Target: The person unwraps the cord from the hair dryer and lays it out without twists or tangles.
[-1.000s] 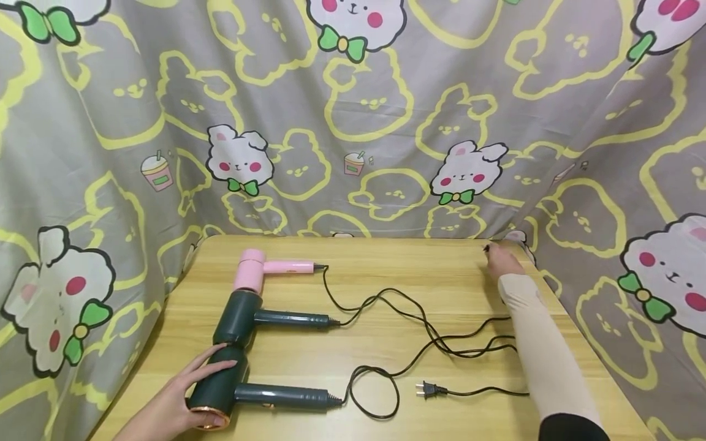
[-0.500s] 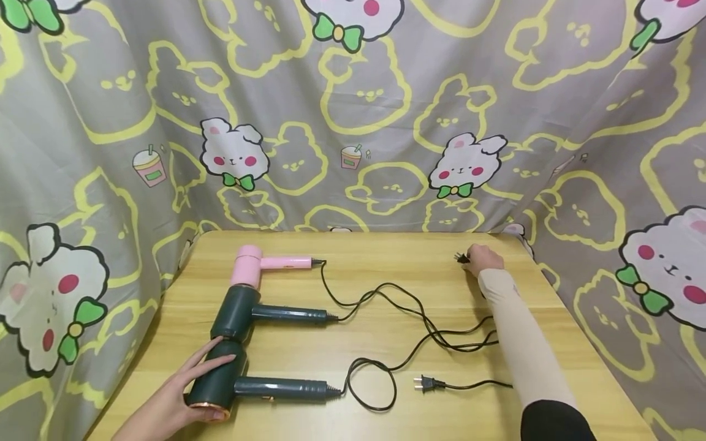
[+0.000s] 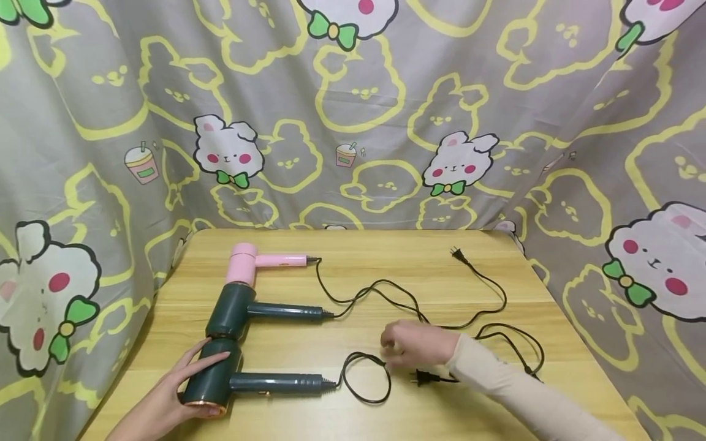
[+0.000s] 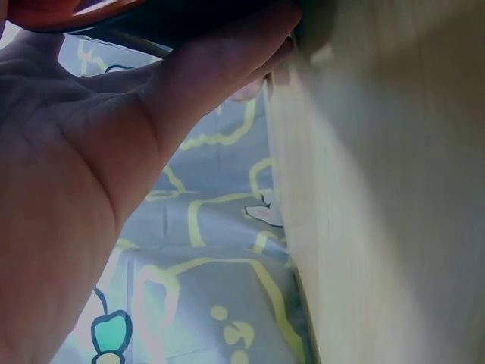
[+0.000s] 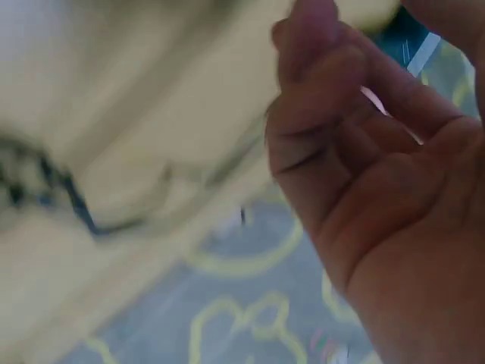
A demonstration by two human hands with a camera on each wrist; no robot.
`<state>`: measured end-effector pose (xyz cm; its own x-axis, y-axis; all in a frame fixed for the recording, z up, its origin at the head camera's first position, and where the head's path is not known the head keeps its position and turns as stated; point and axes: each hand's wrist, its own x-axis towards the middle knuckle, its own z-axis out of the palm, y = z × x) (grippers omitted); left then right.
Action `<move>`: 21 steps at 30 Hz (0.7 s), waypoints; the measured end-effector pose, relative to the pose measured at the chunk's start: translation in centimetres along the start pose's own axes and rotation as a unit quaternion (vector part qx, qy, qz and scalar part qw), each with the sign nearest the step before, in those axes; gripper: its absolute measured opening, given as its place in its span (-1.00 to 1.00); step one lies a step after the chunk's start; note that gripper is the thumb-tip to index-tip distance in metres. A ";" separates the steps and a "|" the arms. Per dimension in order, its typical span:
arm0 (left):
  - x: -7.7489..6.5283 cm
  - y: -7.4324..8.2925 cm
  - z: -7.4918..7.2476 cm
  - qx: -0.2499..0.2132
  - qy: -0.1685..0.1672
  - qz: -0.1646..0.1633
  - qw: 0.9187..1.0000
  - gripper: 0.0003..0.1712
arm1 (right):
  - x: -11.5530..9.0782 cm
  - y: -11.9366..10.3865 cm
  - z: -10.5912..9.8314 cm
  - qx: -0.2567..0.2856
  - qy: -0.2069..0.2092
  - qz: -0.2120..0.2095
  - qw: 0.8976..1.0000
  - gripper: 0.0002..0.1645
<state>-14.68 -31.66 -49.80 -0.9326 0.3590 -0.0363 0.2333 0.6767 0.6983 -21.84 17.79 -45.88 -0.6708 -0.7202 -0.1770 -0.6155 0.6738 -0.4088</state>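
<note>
Three hair dryers lie end to end on the wooden table. The nearest dark green hair dryer (image 3: 215, 370) has its barrel in the grip of my left hand (image 3: 165, 392), fingers over the top and thumb at the copper-coloured ring. Behind it is a second dark green hair dryer (image 3: 231, 312), then a pink hair dryer (image 3: 241, 264). My right hand (image 3: 421, 343), fingers loosely curled, is over the black cords, fingertips beside the cord loop (image 3: 371, 401). In the right wrist view nothing shows between its fingers. Just below that hand lies a two-pin plug (image 3: 426, 378).
Another two-pin plug (image 3: 458, 253) lies at the far right of the table (image 3: 353, 245), its cord curving back toward the middle. More cord (image 3: 543, 352) is looped at the right, partly under the sleeve. A patterned curtain (image 3: 309, 98) hangs around the table's back and sides.
My right hand has let go of the far plug, leaving it on the table, and come nearer to the front cord loop. The left hand keeps its grip on the nearest hair dryer.
</note>
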 end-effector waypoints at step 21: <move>-0.2 -0.9 -1.4 0.064 0.053 0.027 0.996 0.06 | -10.8 -1.1 -2.1 -0.011 -0.154 0.229 0.961 -0.58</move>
